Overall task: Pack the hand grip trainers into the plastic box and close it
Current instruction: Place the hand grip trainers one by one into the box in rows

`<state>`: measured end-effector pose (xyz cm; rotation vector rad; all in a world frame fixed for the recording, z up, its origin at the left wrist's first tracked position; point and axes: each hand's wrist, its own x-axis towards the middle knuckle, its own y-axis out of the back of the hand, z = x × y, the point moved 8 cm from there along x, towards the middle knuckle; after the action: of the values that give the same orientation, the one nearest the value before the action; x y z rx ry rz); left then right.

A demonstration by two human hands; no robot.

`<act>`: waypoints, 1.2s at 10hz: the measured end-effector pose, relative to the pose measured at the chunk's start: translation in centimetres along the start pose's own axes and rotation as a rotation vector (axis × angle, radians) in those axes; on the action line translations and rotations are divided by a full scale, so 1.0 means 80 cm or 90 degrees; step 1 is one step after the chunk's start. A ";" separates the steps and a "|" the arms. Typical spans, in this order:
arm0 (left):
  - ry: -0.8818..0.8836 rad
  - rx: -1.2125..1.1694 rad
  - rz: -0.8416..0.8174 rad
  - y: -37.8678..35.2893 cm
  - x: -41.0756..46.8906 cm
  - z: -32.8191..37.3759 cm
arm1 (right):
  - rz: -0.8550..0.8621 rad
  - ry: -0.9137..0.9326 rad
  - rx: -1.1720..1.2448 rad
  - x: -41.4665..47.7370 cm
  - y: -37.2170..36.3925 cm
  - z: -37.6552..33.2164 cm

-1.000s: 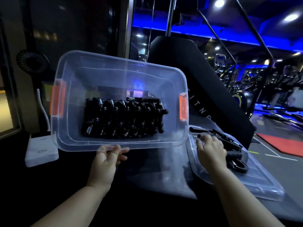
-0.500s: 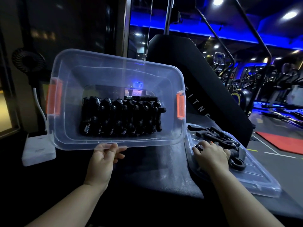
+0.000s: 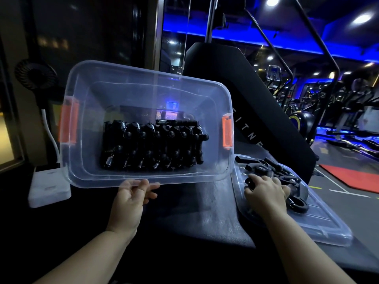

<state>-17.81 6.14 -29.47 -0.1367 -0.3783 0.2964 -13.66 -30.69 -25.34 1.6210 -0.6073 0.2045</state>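
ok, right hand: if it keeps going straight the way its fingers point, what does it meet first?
The right hand points forward over the clear lid. Its fingers already look to be on the loose grip trainers piled there, so those come first. Beyond them stands the black panel; depth is unclear.

A gym: rows of exercise machines [image 3: 346,111] under blue ceiling lights [image 3: 272,1] stretch well beyond the fingers.

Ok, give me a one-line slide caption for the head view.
Left hand tips the clear plastic box of packed grip trainers while right hand reaches loose trainers on the lid.
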 end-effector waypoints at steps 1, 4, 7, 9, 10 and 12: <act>0.000 0.001 0.000 -0.001 0.000 0.000 | 0.104 0.064 0.079 -0.008 0.020 -0.012; -0.001 0.001 -0.006 -0.001 -0.001 0.000 | 0.278 0.251 0.202 -0.040 0.061 -0.043; -0.001 -0.006 -0.009 -0.001 0.000 -0.001 | 0.221 0.136 0.471 -0.061 0.067 -0.062; 0.001 -0.021 -0.009 -0.001 0.000 -0.001 | 0.232 0.133 0.501 -0.080 0.079 -0.084; 0.003 -0.025 -0.010 -0.002 -0.001 -0.001 | 0.242 0.129 0.450 -0.084 0.082 -0.103; 0.015 -0.033 -0.009 -0.001 0.000 -0.005 | 0.269 0.196 0.378 -0.102 0.091 -0.157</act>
<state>-17.62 6.03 -29.83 -0.1877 -0.3637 0.2716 -21.45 -16.67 -20.90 1.9501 -0.6805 1.0055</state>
